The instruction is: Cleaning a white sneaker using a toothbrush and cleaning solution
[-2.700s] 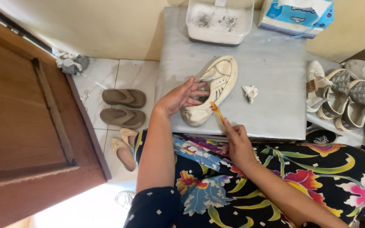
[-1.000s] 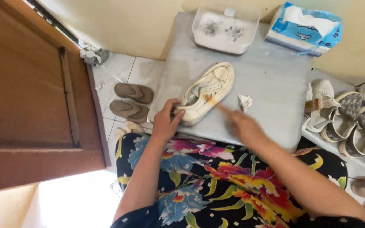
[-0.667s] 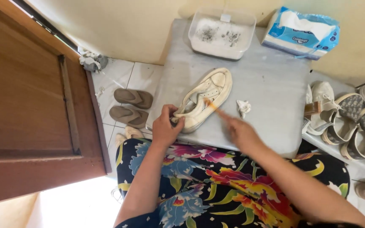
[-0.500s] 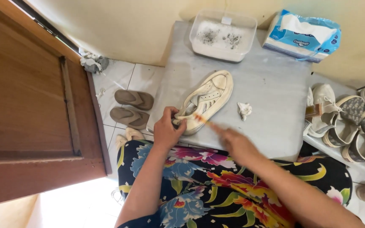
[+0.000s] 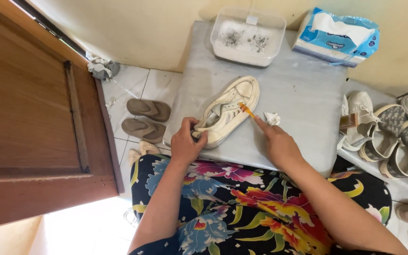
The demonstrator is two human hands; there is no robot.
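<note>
Gripping the heel of a cream sneaker (image 5: 227, 111) with my left hand (image 5: 186, 144), I keep it flat on the grey tabletop (image 5: 303, 94) at the centre of the frame. My right hand (image 5: 279, 146) is closed around a small orange-handled brush (image 5: 246, 110), its tip touching the shoe's side. A crumpled tissue (image 5: 273, 118) lies just beside the brush. Toward the top sit a white plastic tub (image 5: 247, 35) and a blue tissue pack (image 5: 337, 35). Brown flip-flops (image 5: 145, 118) rest on the tiled floor at left.

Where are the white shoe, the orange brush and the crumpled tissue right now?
white shoe (image 5: 234, 101): head view, on its upper side.
orange brush (image 5: 247, 111): head view, on its handle.
crumpled tissue (image 5: 273, 118): head view, on its middle.
</note>
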